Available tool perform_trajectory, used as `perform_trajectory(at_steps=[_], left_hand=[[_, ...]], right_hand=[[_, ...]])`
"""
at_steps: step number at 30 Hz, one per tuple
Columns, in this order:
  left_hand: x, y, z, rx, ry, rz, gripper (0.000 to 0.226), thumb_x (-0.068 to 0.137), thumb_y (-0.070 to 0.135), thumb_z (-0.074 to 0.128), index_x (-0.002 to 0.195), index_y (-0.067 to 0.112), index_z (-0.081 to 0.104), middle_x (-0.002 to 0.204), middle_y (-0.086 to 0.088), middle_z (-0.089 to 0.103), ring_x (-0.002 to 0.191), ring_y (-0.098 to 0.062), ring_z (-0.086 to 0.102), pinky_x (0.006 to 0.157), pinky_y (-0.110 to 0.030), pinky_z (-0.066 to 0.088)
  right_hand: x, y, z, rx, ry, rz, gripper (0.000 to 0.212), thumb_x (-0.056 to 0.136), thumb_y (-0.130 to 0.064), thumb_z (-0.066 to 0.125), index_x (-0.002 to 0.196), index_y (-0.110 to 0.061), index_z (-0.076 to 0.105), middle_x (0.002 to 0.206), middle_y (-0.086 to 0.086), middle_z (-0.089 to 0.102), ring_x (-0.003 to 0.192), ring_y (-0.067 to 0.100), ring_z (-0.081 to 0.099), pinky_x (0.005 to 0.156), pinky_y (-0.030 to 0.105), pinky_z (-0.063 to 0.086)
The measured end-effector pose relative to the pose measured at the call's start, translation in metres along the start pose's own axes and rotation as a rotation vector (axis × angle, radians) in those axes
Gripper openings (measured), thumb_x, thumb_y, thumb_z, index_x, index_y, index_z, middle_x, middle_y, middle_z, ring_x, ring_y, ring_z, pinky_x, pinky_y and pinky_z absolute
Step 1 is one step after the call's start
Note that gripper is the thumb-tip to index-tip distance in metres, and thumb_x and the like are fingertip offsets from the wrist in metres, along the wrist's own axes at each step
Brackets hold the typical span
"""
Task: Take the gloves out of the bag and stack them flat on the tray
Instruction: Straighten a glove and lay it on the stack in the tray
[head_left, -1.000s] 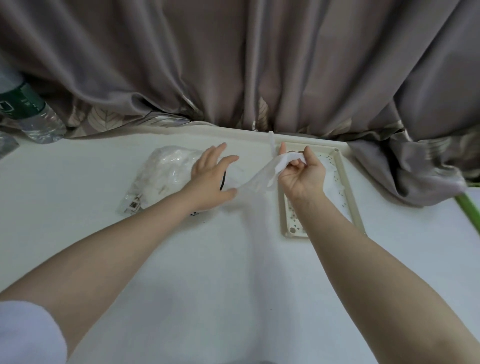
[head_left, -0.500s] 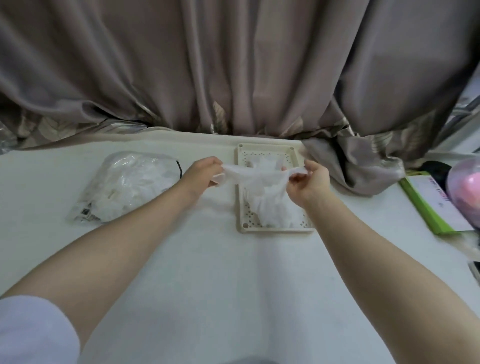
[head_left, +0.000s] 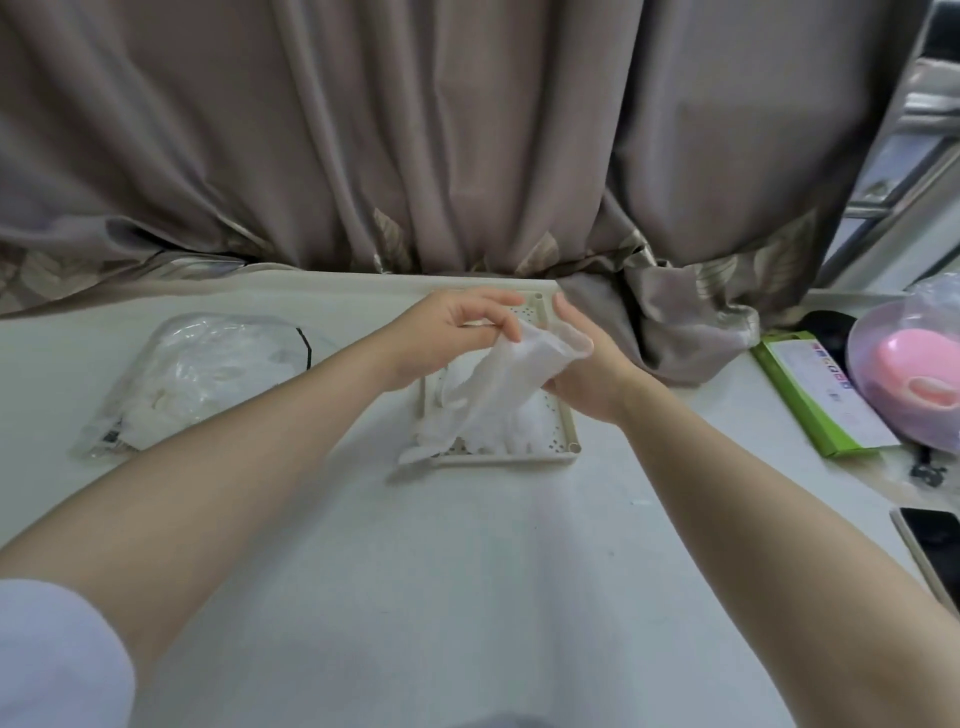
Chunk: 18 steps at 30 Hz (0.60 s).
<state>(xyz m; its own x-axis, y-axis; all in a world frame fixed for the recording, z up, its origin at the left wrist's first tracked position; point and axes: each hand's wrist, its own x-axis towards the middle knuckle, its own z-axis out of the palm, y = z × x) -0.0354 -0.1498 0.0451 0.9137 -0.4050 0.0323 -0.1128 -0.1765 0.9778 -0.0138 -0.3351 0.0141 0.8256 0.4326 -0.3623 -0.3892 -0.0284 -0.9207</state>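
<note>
At the left of the frame the clear bag (head_left: 208, 374) of white gloves lies flat on the white table (head_left: 467, 571). In the centre, the left hand (head_left: 447, 338) pinches the upper edge of a translucent glove (head_left: 498, 384), and the right hand (head_left: 582, 369) grips its cuff. The glove hangs over the perforated beige tray (head_left: 563, 447), its lower end draped on crumpled gloves there, and a green box (head_left: 810, 395) sits at the right.

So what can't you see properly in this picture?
Head view only:
- Far half of the tray: hidden by the left hand, the right hand and the glove they hold.
- Number of gloves in the bag: crumpled and see-through, impossible to count.
- Phone: cut by the right edge.
- Print on the green box: too small.
</note>
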Motion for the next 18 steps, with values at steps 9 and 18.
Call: perform_trajectory(at_steps=[9,18], left_hand=[[0.015,-0.012,0.005,-0.221,0.320,-0.169,0.031,0.094,-0.003,0.039,0.081,0.019,0.058,0.101,-0.007,0.058,0.088,-0.022,0.058,0.076,-0.026,0.051],[0.028,-0.030,0.012,-0.382,0.333,-0.491,0.026,0.099,0.022,0.032,0.115,0.011,0.049,0.085,-0.009,0.063,0.052,-0.018,0.060,0.061,-0.028,0.049]], right_hand=[[-0.001,0.008,-0.016,0.087,-0.047,-0.085,0.050,0.095,-0.048,0.036,0.113,-0.009,0.062,0.106,0.008,0.068,0.098,0.020,0.064,0.096,0.036,0.046],[0.025,0.018,-0.026,0.171,0.073,-0.193,0.023,0.099,-0.019,0.047,0.118,-0.008,0.054,0.108,0.010,0.065,0.096,0.022,0.064,0.087,0.039,0.053]])
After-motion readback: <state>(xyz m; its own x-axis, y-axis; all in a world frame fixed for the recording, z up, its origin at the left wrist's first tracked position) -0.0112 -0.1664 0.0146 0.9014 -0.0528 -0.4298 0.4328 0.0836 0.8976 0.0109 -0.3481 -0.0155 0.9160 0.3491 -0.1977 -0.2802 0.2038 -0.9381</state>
